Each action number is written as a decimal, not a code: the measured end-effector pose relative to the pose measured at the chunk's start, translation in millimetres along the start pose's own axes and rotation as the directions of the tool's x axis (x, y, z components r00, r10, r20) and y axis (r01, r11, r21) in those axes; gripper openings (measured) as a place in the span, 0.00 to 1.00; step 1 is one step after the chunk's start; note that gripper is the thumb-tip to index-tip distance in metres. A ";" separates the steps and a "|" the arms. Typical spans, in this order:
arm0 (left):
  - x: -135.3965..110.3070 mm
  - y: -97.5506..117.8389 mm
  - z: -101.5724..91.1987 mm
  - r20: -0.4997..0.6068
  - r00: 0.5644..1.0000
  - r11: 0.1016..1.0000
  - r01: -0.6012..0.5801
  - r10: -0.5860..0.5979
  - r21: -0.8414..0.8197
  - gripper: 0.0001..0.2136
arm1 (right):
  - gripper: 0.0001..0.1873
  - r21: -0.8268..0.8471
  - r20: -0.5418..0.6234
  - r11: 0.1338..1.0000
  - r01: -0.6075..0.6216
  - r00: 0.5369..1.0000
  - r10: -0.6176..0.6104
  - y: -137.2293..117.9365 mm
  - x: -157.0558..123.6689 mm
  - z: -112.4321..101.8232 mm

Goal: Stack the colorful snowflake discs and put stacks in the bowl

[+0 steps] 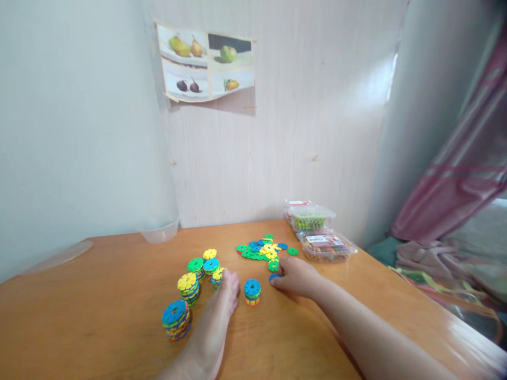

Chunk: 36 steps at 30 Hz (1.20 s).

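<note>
Between my hands stands a short stack of notched plastic discs (252,290), a blue one on top. My left hand (222,311) is held on edge just left of that stack, fingers stretched out and nothing in it. It partly covers a yellow-topped stack (217,276). My right hand (296,276) pinches a blue disc (274,277) at the table surface, right of the short stack. Beyond it lies a loose pile of green, yellow and blue discs (259,250), with a green disc (273,265) close to my fingers.
Several more disc stacks (188,285) stand at the left, the nearest a blue-topped stack (176,319). Clear plastic boxes (327,247) sit at the back right. A translucent tub (160,232) and a clear lid (59,257) lie at the back left of the wooden table (119,295).
</note>
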<state>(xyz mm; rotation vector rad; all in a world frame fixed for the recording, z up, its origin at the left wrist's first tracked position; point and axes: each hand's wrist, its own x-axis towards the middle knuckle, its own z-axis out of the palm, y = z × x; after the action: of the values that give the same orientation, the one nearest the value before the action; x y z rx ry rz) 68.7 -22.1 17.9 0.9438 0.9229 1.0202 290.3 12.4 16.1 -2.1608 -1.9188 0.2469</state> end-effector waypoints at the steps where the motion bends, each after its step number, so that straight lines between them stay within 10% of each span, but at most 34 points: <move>1: 0.2 -0.6 -0.4 0.001 1.000 1.000 -0.003 0.003 0.003 0.33 | 0.12 0.012 0.015 1.000 -0.008 1.000 0.008 -1.0 0.3 0.8; 27: 2.1 -8.3 -1.2 0.019 1.000 1.000 0.012 -0.012 -0.027 0.33 | 0.10 0.284 -0.074 0.957 0.055 0.997 -0.035 4.1 1.8 20.1; 36: 1.2 -9.8 3.1 0.022 1.000 0.999 -0.020 0.021 -0.025 0.36 | 0.09 0.918 0.052 0.395 -0.034 0.998 -0.034 -12.7 -7.2 8.6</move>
<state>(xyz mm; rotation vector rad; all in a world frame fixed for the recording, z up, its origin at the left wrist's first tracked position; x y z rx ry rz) 74.6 -23.8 9.5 0.9442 0.8816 1.0342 275.0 7.2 11.3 -1.3342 -1.2295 1.1058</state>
